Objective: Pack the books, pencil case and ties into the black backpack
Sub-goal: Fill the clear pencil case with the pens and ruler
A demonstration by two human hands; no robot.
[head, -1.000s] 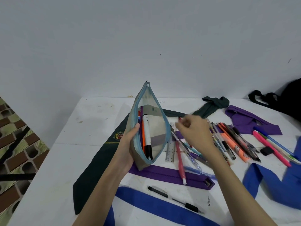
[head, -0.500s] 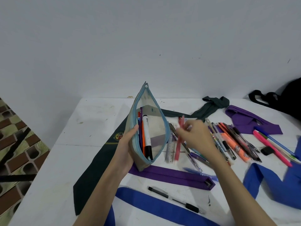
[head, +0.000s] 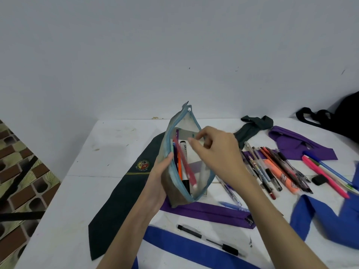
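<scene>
The black backpack (head: 347,115) sits at the tabletop's (head: 81,156) far right edge. Ties number about five — dark green, second green, two purple, blue. The pencil case (head: 186,158), clamped in the left hand's (head: 159,175) grip, could sag and spill pens; the right hand's (head: 215,154) grip pinches a red pen (head: 184,164) halfway in, which may snag.

Both forearms appear bare, left hand (head: 158,177) and right hand (head: 217,152) ungloved.

Left hand (head: 158,176): you grip the open pencil case (head: 175,195) upright.
Right hand (head: 217,154): your curled fingers sit over its mouth.
Backpack (head: 347,115): at 2 o'clock.
</scene>
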